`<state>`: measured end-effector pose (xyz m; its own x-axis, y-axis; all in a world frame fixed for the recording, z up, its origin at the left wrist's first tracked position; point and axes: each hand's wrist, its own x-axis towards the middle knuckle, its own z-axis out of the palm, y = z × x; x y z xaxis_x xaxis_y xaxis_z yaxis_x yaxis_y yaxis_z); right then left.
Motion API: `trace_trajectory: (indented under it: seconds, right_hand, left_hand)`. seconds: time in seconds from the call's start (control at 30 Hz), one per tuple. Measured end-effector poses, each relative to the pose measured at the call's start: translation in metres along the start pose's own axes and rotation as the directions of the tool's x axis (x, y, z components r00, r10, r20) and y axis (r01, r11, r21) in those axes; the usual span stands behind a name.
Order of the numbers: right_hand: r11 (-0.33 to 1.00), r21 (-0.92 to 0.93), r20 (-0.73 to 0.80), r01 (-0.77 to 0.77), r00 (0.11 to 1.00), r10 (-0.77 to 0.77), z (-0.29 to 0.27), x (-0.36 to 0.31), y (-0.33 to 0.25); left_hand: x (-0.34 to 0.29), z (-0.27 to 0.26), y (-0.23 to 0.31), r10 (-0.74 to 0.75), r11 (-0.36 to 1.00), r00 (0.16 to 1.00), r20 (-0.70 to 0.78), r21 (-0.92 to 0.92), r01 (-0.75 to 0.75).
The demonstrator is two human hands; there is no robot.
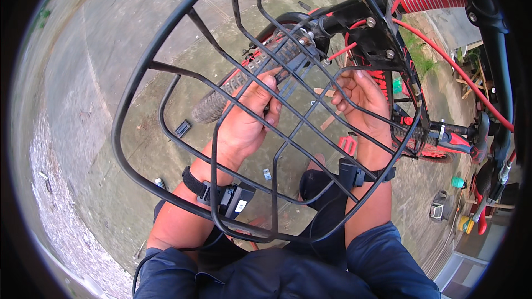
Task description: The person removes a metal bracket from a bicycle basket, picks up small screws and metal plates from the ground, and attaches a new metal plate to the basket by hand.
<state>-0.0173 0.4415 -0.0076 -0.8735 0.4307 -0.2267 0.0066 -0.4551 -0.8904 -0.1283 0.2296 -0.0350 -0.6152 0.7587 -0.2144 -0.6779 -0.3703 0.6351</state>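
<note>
A black wire bicycle basket (148,66) fills the middle of the view, and both my hands show through its wires. My left hand (246,124) is closed, thumb up, near a dark flat piece (296,65) beside the knobbly tyre (210,108); what its fingers grip is partly hidden. Palm turned inward, my right hand (363,102) is beside the basket's right-hand wires, its fingers loosely curled and apart with nothing visible in them. A black plate with bolts (377,39) is above it, near the bicycle's head end.
The bicycle's handlebar (501,77) and red cables (454,66) run along the right. On the concrete lie a small black part (183,128), a small pale metal piece (267,174) and a red plastic piece (348,145). A green object (458,182) stands farther right.
</note>
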Motion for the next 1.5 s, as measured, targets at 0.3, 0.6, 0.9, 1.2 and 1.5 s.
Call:
trace_trajectory:
  seconds: [0.3, 0.6, 0.9, 1.2, 1.5]
  right_hand:
    - [0.995, 0.019, 0.045, 0.093, 0.995, -0.094, 0.0, 0.001, 0.003]
    - [0.973, -0.217, 0.133, 0.082, 0.99, -0.054, 0.007, 0.002, -0.007]
    - [0.98, -0.156, 0.1, 0.121, 0.989, -0.106, 0.01, 0.005, -0.002]
    - [0.988, -0.117, 0.066, 0.104, 0.993, -0.096, 0.018, 0.006, 0.002]
    - [0.985, -0.113, 0.084, 0.133, 0.989, -0.124, 0.024, 0.011, 0.004]
  left_hand:
    - [0.003, 0.003, -0.002, 0.037, 0.996, 0.999, 0.02, 0.075, -0.038]
    - [0.004, 0.005, 0.006, 0.058, 0.992, 0.998, 0.026, 0.114, -0.06]
    - [0.007, 0.005, 0.002, 0.018, 0.995, 1.0, -0.016, 0.095, -0.017]
    - [0.011, 0.007, 0.013, -0.132, 0.983, 0.977, 0.166, 0.149, 0.107]
    - [0.013, 0.006, 0.02, -0.297, 0.951, 0.921, 0.252, -0.004, 0.308]
